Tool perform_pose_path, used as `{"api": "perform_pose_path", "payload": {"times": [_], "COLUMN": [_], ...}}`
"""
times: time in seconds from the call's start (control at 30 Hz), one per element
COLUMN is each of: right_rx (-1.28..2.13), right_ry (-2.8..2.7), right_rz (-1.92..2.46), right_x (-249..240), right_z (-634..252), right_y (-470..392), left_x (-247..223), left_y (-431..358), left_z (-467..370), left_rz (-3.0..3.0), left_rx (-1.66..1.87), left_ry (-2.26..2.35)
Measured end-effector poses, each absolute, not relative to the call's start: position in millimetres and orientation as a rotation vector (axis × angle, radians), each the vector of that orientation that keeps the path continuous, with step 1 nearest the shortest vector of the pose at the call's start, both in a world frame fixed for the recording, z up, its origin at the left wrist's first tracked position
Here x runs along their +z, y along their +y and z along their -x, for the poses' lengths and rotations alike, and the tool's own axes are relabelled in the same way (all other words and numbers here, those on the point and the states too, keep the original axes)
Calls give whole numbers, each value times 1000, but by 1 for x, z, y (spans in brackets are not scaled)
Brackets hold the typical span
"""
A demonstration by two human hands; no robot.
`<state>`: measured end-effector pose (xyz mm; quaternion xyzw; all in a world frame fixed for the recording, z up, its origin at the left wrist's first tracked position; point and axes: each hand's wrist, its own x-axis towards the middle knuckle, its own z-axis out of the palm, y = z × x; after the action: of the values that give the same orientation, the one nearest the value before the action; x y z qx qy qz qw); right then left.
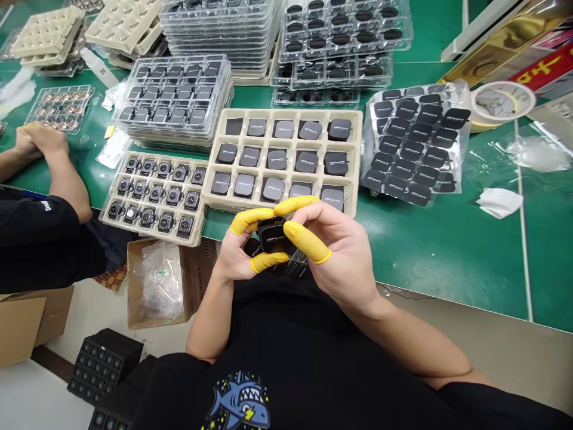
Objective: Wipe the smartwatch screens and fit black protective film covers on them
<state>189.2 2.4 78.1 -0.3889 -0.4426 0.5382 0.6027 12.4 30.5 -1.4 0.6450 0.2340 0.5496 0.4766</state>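
Yellow finger cots cover some fingertips of both my hands. My left hand [242, 248] grips a black square watch piece [272, 236] with pale lettering, thumb below and finger above. From the right, my right hand [335, 251] pinches at the same piece's upper right edge with thumb and forefinger. Just beyond my hands is a beige tray [358, 179] of square pieces with lettered dark covers, its front edge partly hidden by my fingers. Left of it lies another beige tray [105, 209] with watch bodies, backs up. Below my hands, a sheet of dark labels [298, 266] shows partly.
Clear trays of dark pieces [172, 98] are stacked at the back left, with more stacks [219, 36] behind. At right lie label sheets [412, 143] and a tape roll [502, 103]. Another person's hands [42, 140] rest at far left. An open carton [154, 286] stands below the table edge.
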Motion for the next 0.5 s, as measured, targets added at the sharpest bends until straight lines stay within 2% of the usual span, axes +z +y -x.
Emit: {"api": "perform_pose_path", "payload": {"times": [0.5], "right_rx": [1219], "right_ry": [-1037], "right_rz": [903], "right_x": [76], "right_z": [-187], "right_y": [4], "left_x": [5], "left_y": [30], "left_z": [-12], "left_rz": [-1602], "left_rx": [1380], "left_ry": [575]}}
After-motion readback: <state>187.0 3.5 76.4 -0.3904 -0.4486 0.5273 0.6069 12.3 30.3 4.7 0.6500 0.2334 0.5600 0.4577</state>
